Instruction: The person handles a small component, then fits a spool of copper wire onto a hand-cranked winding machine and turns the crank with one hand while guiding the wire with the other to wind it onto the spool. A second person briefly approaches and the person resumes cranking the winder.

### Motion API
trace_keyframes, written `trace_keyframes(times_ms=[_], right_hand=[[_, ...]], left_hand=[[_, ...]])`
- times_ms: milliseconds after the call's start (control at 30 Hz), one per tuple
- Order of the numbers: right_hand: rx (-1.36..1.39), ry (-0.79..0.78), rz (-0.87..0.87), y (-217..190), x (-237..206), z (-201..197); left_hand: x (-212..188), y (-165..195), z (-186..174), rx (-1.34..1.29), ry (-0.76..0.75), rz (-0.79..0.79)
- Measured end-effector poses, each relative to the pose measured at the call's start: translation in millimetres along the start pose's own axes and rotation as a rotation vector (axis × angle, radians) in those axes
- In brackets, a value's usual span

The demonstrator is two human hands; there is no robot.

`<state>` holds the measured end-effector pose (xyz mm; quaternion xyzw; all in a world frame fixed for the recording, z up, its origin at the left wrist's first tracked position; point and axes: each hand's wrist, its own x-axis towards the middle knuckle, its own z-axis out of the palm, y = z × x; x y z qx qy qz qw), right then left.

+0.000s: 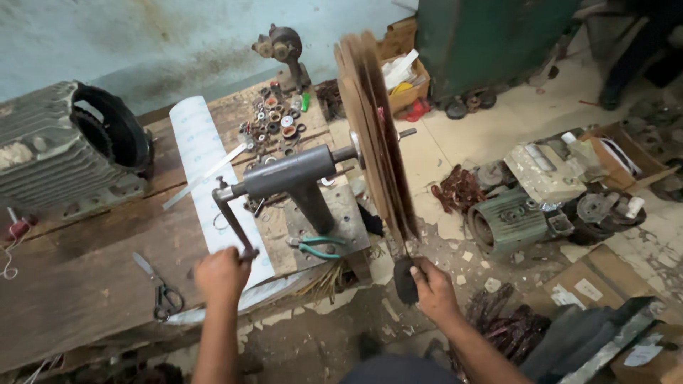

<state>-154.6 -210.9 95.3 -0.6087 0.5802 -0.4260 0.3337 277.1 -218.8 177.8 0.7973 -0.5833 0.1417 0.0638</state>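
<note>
Behind the winder, at the far edge of the tabletop point(85, 277), an open cardboard box point(407, 80) holds white and yellow packets, and a long white paper sheet point(203, 153) lies flat across the rough, stained wooden planks. On the floor to the right sit more brown cardboard boxes point(626, 153) and a flattened carton point(583, 284) with a pale label. Near the tabletop's front edge stands the hand winding machine point(306, 181), a dull grey metal tube on a post bolted to a plate. Its thin crank handle point(231, 220) hangs at the near left, and its shaft carries a stack of brown wooden discs point(377, 128), blurred at the rim. The left hand point(222, 274) has its fingers curled tight around the crank's knob. The right hand point(432, 288) is closed around a small black object point(405, 279) just below the discs. Green-handled pliers point(316, 247) rest on the base plate, scissors point(162, 291) lie on the wood left of the hand, and a ribbed grey motor housing point(60, 146) sits at the far left. Small rings and washers point(277, 121) are scattered behind the machine.
</note>
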Motion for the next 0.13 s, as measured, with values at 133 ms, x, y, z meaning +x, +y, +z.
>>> trace_keyframes(times_ms=[133], right_hand=[[0.036,-0.007,-0.033,-5,4,-5]], left_hand=[[-16,-14,-114,0.047,-0.037,-0.230]])
